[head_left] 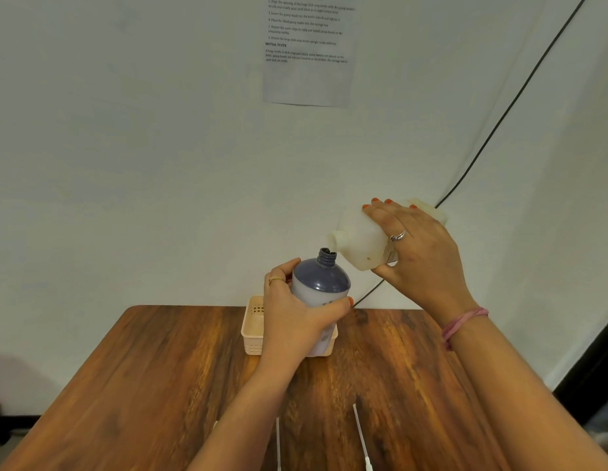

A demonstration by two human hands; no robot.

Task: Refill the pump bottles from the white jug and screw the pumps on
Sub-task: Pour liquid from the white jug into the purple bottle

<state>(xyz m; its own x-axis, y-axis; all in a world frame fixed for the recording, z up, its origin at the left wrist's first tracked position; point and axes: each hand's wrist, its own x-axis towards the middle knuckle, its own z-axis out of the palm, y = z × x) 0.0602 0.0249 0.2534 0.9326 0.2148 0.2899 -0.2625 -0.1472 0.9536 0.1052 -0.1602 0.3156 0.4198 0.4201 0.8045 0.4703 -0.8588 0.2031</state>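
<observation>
Gripping the pump bottle in the left hand, fingers and thumb curling round its body, holding it upright in the air above the far edge of the table, in front of the cream basket sitting at that edge. Clasping the white jug in the right hand, fingers wrapping over its top side, tipping it nearly level with its open mouth pointing left, just above and right of the bottle's uncapped neck. Lying near the table's front edge, between the forearms: two thin white pump tubes. Hanging on the wall behind: a printed sheet and a black cable.
</observation>
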